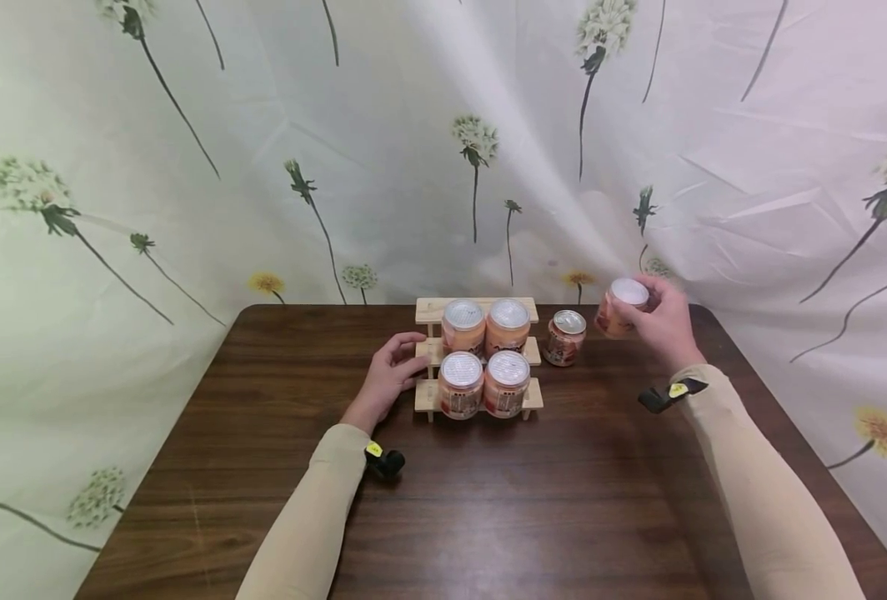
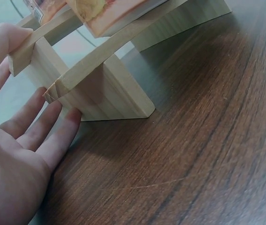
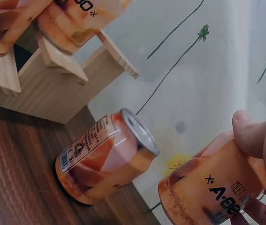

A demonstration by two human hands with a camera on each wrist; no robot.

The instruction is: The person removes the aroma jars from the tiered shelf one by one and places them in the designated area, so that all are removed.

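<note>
Gripping right hand (image 1: 664, 321): fingers curled round held can (image 1: 613, 317)
Standing can (image 1: 566, 342): on table (image 1: 451, 508), left of right fingers
Left hand (image 1: 389, 377): fingers loosely extended, touching wooden rack (image 1: 430, 310)
4 cans (image 1: 461, 371): on rack, right of left fingers

Cream sleeves (image 1: 308, 517) carry black wrist devices (image 1: 389, 464) — each with a yellow sticker (image 1: 373, 449).

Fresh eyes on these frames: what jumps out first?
Four orange cans stand in two rows on a stepped wooden rack toward the back of the table. Right of it, the right hand grips another can; one more can stands between. Pale flower-printed cloth fills the background.
</note>
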